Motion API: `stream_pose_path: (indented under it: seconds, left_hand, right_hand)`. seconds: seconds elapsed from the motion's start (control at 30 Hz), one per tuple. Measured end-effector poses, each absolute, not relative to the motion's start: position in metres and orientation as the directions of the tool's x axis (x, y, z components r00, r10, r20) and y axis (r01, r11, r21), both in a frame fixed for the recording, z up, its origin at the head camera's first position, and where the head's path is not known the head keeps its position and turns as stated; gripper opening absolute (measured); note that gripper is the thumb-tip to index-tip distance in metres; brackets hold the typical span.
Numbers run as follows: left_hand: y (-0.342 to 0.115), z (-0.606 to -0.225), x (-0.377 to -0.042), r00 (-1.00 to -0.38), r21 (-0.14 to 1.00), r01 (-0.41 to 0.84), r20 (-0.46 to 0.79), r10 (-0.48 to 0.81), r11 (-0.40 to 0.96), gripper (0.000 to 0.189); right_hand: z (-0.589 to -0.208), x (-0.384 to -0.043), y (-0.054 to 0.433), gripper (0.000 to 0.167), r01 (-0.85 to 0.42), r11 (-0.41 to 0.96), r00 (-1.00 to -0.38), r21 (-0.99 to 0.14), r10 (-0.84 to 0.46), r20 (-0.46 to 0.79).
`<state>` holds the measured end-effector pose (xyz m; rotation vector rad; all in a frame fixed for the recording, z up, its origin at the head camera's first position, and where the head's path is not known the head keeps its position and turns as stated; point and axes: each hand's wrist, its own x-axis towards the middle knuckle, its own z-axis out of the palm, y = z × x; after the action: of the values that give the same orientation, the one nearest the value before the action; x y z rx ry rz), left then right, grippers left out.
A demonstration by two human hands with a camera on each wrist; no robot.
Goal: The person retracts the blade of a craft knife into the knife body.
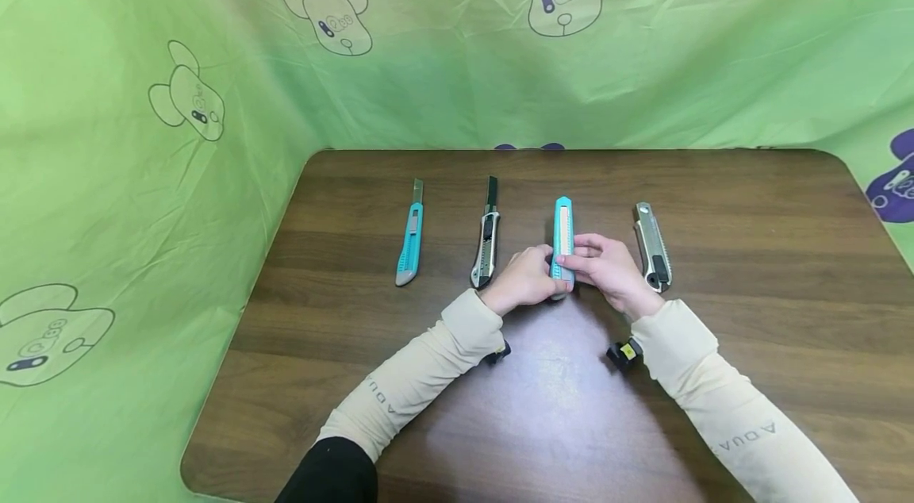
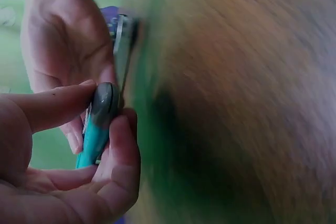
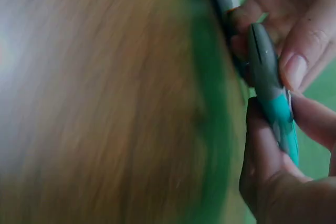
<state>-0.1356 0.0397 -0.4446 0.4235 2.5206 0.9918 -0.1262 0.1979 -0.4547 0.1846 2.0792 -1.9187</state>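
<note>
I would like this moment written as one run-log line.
left hand: pinches turquoise cutter | right hand: pinches same cutter | table: three other cutters lying apart

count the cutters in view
4: blue cutter at left on the table, black-silver cutter next to it, held cutter in left hand and right hand, grey cutter at right.

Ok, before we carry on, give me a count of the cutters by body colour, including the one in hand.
Turquoise: 2 (the leftmost cutter, the held cutter)
Silver and black: 2 (the dark-bladed cutter, the rightmost cutter)
Total: 4
</note>
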Motion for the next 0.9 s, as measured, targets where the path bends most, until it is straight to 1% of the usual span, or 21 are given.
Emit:
stream_pose_path:
  seconds: [0.07, 0.13, 0.17, 0.2, 0.4, 0.57, 0.7, 0.77, 0.9]
  left_hand:
    - [0.041, -0.446, -0.135, -0.879, 0.668, 0.166, -0.233, 0.416, 0.725, 0.034]
    - [0.043, -0.446, -0.134, -0.881, 0.639, 0.194, -0.221, 0.419, 0.745, 0.034]
    - [0.044, -0.446, -0.134, -0.881, 0.632, 0.199, -0.22, 0.419, 0.75, 0.035]
    - [0.045, -0.446, -0.134, -0.882, 0.622, 0.206, -0.216, 0.419, 0.756, 0.035]
    - [0.052, -0.449, -0.133, -0.893, 0.545, 0.251, -0.189, 0.408, 0.8, 0.035]
    - [0.056, -0.45, -0.134, -0.889, 0.527, 0.239, -0.22, 0.402, 0.816, 0.032]
    - [0.059, -0.45, -0.134, -0.883, 0.515, 0.244, -0.233, 0.408, 0.822, 0.03]
    - [0.061, -0.451, -0.134, -0.879, 0.494, 0.254, -0.24, 0.412, 0.832, 0.034]
    - [0.065, -0.452, -0.133, -0.878, 0.455, 0.258, -0.258, 0.404, 0.852, 0.05]
  right_hand:
    - [-0.455, -0.126, 0.197, 0.055, 0.226, 0.27, -0.965, -0.936, -0.071, -0.254]
    - [-0.455, -0.126, 0.196, 0.051, 0.165, 0.45, -0.979, -0.878, -0.032, -0.2]
    - [-0.455, -0.126, 0.196, 0.049, 0.144, 0.518, -0.983, -0.843, -0.019, -0.18]
    - [-0.455, -0.126, 0.196, 0.048, 0.136, 0.553, -0.985, -0.822, -0.014, -0.173]
    - [-0.453, -0.125, 0.197, 0.046, 0.131, 0.612, -0.982, -0.78, -0.027, -0.186]
    - [-0.454, -0.124, 0.199, 0.043, 0.078, 0.722, -0.99, -0.687, -0.027, -0.141]
    - [-0.456, -0.124, 0.2, 0.041, 0.072, 0.734, -0.991, -0.676, -0.026, -0.134]
    - [-0.457, -0.124, 0.2, 0.04, 0.075, 0.729, -0.991, -0.681, -0.023, -0.133]
    - [-0.458, -0.124, 0.199, 0.04, 0.064, 0.749, -0.994, -0.659, -0.014, -0.112]
